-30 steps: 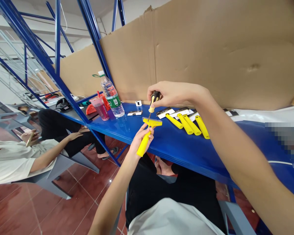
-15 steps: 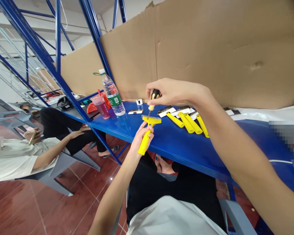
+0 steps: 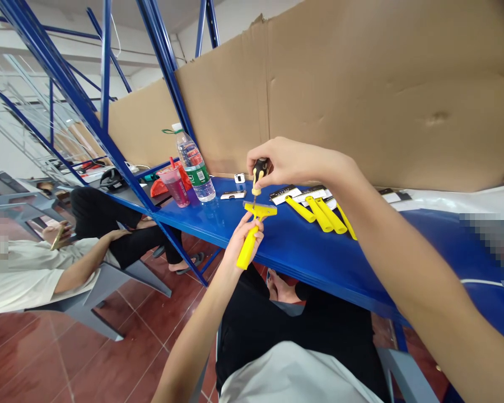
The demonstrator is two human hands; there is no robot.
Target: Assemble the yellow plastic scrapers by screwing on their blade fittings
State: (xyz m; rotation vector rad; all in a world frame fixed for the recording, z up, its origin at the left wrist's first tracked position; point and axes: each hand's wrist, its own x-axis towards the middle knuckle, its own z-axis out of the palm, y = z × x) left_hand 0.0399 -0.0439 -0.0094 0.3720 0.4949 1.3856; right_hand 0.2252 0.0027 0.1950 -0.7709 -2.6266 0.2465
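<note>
My left hand [image 3: 244, 239] is closed around a yellow scraper [image 3: 247, 252], its wide head turned up and away from me. Above it, my right hand [image 3: 273, 162] grips a screwdriver [image 3: 258, 174] with a black and pale-yellow handle. The screwdriver's shaft points down to the scraper head, and its tip meets the head near the left part; the screw itself is too small to make out. Several yellow handles [image 3: 319, 214] lie on the blue table [image 3: 294, 246] to the right, partly behind my right forearm.
Behind the handles are black-and-white cards [image 3: 285, 193]. A water bottle [image 3: 197, 173] and a pink cup with a straw [image 3: 175, 187] stand at the left. A blue rack post [image 3: 121, 162] rises beside them. Another person [image 3: 79, 263] sits at the far left holding a phone.
My right hand has shifted slightly left, and its fingers have turned on the screwdriver's handle. The left hand still holds the scraper in nearly the same place.
</note>
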